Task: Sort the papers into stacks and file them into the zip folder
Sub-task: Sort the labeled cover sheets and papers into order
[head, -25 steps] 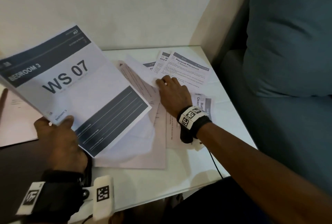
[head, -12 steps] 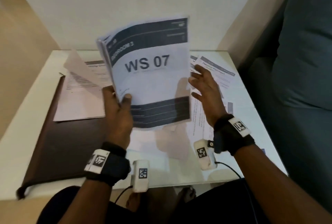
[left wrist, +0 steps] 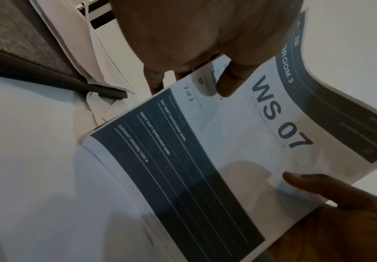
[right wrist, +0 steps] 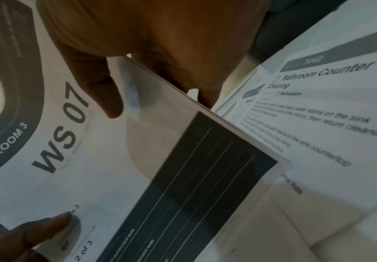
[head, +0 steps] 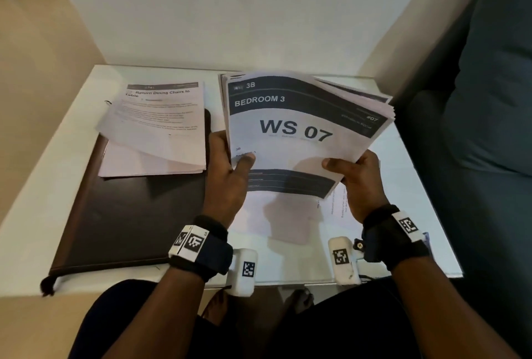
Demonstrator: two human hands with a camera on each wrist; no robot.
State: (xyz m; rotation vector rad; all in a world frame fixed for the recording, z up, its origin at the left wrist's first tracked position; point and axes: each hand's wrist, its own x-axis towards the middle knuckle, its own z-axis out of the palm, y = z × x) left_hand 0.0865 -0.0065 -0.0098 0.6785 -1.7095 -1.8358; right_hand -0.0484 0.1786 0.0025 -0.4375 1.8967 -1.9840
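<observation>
A thick stack of papers (head: pixel 299 134) with a "BEDROOM 3 / WS 07" cover sheet (left wrist: pixel 250 134) (right wrist: pixel 75 159) is held above the white table (head: pixel 288 258). My left hand (head: pixel 227 174) grips its left edge, thumb on the cover. My right hand (head: pixel 354 177) grips its lower right edge, thumb on top. A dark brown zip folder (head: pixel 121 214) lies flat on the table's left side. On its far end rests a second paper stack (head: pixel 161 128) headed "Return Dining Chairs to Table".
Loose sheets (head: pixel 339 209) lie on the table under the held stack, one headed "Bathroom Counter Cleaning" (right wrist: pixel 317 106). A grey-blue sofa (head: pixel 489 128) stands close on the right. A white wall (head: pixel 230 13) runs behind the table. My knees are under the near edge.
My right hand left the loose sheets on the table and took hold of the WS 07 stack's right edge. The stack swung from the left to the middle, now held by both hands.
</observation>
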